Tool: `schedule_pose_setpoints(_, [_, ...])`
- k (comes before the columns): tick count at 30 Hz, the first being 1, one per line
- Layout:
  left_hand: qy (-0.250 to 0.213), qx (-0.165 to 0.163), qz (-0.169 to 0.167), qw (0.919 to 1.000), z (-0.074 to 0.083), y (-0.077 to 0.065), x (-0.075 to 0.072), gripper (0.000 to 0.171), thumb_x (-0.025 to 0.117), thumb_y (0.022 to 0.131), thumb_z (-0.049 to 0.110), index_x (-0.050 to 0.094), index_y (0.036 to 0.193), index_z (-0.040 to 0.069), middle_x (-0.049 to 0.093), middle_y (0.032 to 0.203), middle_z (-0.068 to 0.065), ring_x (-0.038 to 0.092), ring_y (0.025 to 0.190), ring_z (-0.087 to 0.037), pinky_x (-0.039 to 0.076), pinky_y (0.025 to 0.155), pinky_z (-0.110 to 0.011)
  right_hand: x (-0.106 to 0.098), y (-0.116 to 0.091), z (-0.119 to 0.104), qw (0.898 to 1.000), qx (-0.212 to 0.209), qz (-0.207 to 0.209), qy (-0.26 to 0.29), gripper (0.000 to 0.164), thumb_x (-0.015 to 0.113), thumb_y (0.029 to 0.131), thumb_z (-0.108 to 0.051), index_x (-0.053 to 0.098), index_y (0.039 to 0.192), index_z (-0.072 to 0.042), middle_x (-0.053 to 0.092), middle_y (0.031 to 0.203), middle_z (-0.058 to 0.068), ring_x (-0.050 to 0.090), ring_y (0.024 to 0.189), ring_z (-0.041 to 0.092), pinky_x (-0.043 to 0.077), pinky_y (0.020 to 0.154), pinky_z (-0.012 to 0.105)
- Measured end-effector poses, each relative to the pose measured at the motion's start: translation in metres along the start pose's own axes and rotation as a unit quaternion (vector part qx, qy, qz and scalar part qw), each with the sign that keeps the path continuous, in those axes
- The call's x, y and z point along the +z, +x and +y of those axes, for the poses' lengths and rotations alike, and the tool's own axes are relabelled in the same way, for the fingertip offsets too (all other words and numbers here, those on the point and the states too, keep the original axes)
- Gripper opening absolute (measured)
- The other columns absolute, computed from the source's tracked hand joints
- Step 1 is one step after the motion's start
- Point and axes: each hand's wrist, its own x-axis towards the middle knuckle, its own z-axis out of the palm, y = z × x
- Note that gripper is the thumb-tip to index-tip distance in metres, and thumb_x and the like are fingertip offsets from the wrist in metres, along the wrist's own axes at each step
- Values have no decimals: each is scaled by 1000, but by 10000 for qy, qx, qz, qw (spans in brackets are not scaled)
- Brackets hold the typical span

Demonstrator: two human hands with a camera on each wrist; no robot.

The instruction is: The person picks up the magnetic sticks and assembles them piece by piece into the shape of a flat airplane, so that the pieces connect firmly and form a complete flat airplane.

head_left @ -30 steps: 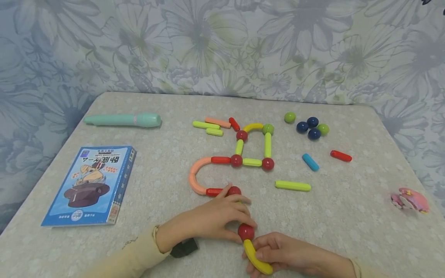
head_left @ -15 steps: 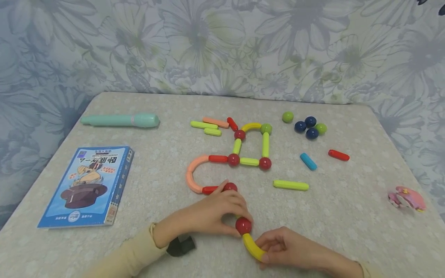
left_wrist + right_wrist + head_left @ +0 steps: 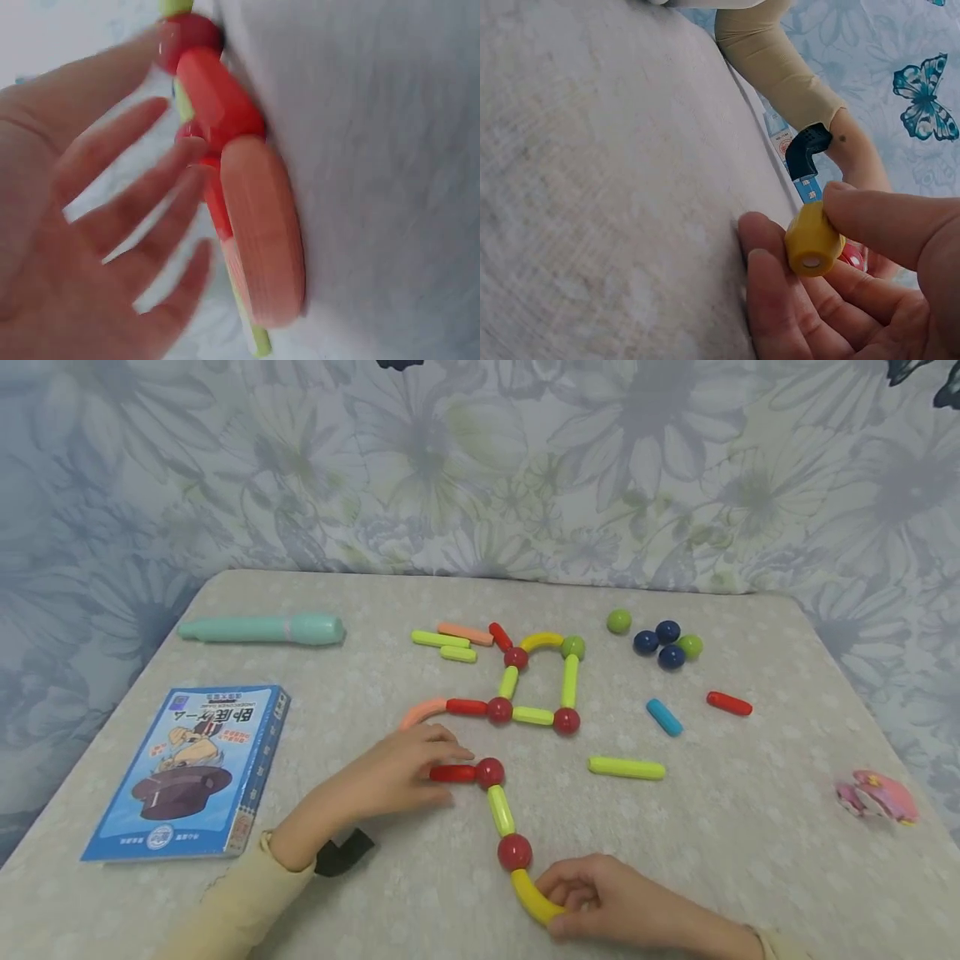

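Observation:
My right hand (image 3: 622, 897) pinches the end of a yellow curved rod (image 3: 532, 897) between thumb and fingers; its round tip shows in the right wrist view. The rod's other end meets a red ball (image 3: 514, 852). From there a lime rod (image 3: 501, 810) leads up to another red ball (image 3: 491, 772) and a short red rod (image 3: 453, 773). My left hand (image 3: 397, 768) hovers around the left bend, fingers loosely spread and gripping nothing. It hides most of the orange curved piece (image 3: 423, 712), which appears more fully in the left wrist view.
A loop of rods and balls (image 3: 533, 716) lies beyond the hands. Loose rods include a lime one (image 3: 626, 767), a blue one (image 3: 664, 717) and a red one (image 3: 729, 703). Several balls (image 3: 667, 632) sit at the back right. A boxed game (image 3: 187, 777) lies left, a pink toy (image 3: 877, 797) right.
My left hand has let go of the lime rod between the two red balls and moved left to the orange bend. My right hand keeps the yellow curved rod, now held nearer its end.

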Motion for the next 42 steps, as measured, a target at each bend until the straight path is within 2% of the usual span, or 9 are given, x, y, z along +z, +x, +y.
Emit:
schedule_pose_setpoints(5, [237, -213, 341, 9989, -7, 26, -13, 49, 76, 79, 17, 60, 126, 14, 53, 119, -5, 48, 107, -20, 43, 88, -39, 1, 0, -1, 9994, 330, 77, 64, 22, 70, 85, -18, 66, 106, -12, 64, 84, -1, 57, 72, 17, 48, 67, 23])
schedule_pose_setpoints(12, [700, -262, -615, 9953, -17, 74, -5, 56, 73, 83, 17, 52, 134, 21, 58, 108, 1, 52, 92, -13, 45, 80, -28, 6, -2, 2, 9956, 806, 113, 462, 24, 68, 86, -17, 65, 108, -9, 63, 86, 5, 58, 73, 22, 51, 69, 28])
schedule_pose_setpoints(19, [668, -283, -555, 9958, -17, 88, 5, 49, 73, 83, 17, 58, 129, 18, 61, 115, 3, 54, 100, -11, 43, 88, -29, 7, -3, 5, 9914, 1044, 146, 770, 25, 67, 87, -16, 64, 110, -7, 63, 83, 8, 58, 73, 22, 51, 70, 30])
schedule_pose_setpoints(23, [696, -337, -514, 9957, -17, 97, 7, 47, 72, 84, 18, 58, 129, 19, 61, 114, 4, 53, 99, -10, 42, 88, -27, -1, -4, 7, 9944, 830, 188, 623, 26, 67, 87, -16, 64, 111, -7, 65, 85, 7, 60, 72, 22, 51, 71, 28])
schedule_pose_setpoints(32, [805, -379, -180, 9959, -22, 129, 4, 45, 69, 86, 17, 57, 130, 15, 59, 118, 0, 52, 98, -13, 42, 87, -27, -31, -1, 7, 9989, -259, 366, -150, 24, 63, 90, -14, 63, 112, -4, 65, 84, 5, 62, 71, 18, 49, 68, 23])
schedule_pose_setpoints(35, [911, -235, 253, 9952, -16, 125, -1, 44, 70, 86, 17, 58, 128, 14, 52, 126, -6, 48, 107, -18, 41, 90, -29, -36, 1, 5, 9983, -99, 549, -169, 25, 64, 90, -16, 63, 112, -5, 65, 85, 4, 61, 72, 20, 48, 66, 22])
schedule_pose_setpoints(38, [736, 49, 599, 9955, 0, 100, -6, 44, 72, 84, 19, 60, 126, 14, 48, 128, -7, 45, 112, -18, 41, 91, -31, -37, 2, 5, 9981, -51, 576, -223, 27, 65, 89, -18, 63, 113, -6, 65, 87, 4, 60, 73, 20, 48, 65, 22])
schedule_pose_setpoints(40, [349, 297, 466, 9979, 12, 78, -5, 45, 74, 82, 20, 61, 125, 15, 51, 123, -3, 50, 104, -14, 44, 85, -28, -38, 2, 5, 9978, -65, 563, -352, 28, 66, 89, -20, 63, 113, -7, 65, 87, 2, 59, 72, 19, 48, 65, 22])
schedule_pose_setpoints(42, [5, 501, 12, 9987, 22, 59, 0, 45, 74, 82, 21, 61, 125, 17, 53, 120, 2, 53, 93, -10, 45, 79, -23, -40, 2, 4, 9972, -104, 579, -464, 28, 67, 88, -20, 63, 114, -8, 64, 88, 1, 59, 73, 18, 48, 65, 22])
